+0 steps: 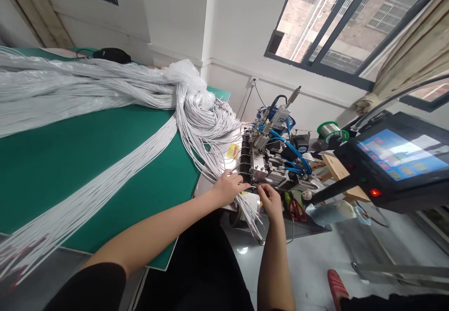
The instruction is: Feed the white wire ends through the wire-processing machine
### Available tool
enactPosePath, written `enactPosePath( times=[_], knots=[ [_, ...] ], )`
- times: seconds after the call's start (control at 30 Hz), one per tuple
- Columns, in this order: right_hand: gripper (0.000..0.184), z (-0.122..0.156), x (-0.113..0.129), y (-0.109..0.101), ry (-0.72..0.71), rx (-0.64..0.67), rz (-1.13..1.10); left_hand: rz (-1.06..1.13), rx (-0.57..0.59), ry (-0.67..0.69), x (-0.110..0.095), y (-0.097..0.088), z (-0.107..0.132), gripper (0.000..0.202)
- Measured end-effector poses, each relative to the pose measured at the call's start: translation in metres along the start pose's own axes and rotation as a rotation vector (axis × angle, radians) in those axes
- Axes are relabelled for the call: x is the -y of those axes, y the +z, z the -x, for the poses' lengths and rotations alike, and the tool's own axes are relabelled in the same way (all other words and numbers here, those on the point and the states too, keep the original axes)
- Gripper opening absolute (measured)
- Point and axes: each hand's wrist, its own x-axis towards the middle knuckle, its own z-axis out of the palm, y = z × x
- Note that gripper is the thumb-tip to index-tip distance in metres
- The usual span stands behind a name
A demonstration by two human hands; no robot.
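Note:
My left hand (pixel 229 187) has its fingers pinched on thin white wires (pixel 245 208) at the front of a small metal machine (pixel 271 161). My right hand (pixel 271 201) is closed beside it, pinching a wire end near the machine's clamp. The two hands almost touch. A thick bundle of white wires (pixel 196 114) fans down from the green table to the hands. More wire ends hang below my hands.
A green mat (pixel 70 161) covers the table, with long wire bundles (pixel 70 82) and a plastic bag (pixel 185 75) on it. A touch-screen panel (pixel 396 161) stands right. A solder spool (pixel 331 131), red scissors (pixel 296 210) and blue hoses (pixel 291 147) surround the machine.

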Motion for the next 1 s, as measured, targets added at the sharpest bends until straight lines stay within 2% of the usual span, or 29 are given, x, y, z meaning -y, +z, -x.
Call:
enactPosePath(
  times=[0.2,0.4,0.53,0.67,0.77,0.83,1.0],
  knots=[
    [0.031,-0.004,-0.011,0.01,0.082,0.035,-0.165,0.045,0.048,-0.035,0.0,0.0,0.0,0.044],
    [0.034,0.001,-0.016,0.021,0.203,-0.007,-0.257,0.077,-0.02,-0.037,0.002,0.003,0.001,0.043],
    [0.038,0.006,-0.017,0.017,0.217,-0.036,-0.258,0.074,-0.047,-0.035,0.002,0.003,0.004,0.038],
    [0.039,0.018,-0.013,0.003,0.166,-0.122,-0.131,0.077,-0.045,-0.057,0.002,0.001,0.004,0.038],
    [0.037,0.033,0.001,-0.01,0.095,-0.176,0.051,0.087,-0.056,-0.089,0.003,0.001,0.005,0.039],
    [0.034,0.043,0.017,-0.018,0.044,-0.126,0.137,0.091,-0.069,-0.081,0.003,0.001,0.005,0.038],
    [0.027,0.06,0.054,-0.028,-0.09,0.172,0.23,0.089,-0.13,-0.037,0.003,0.002,0.006,0.028]
  ],
)
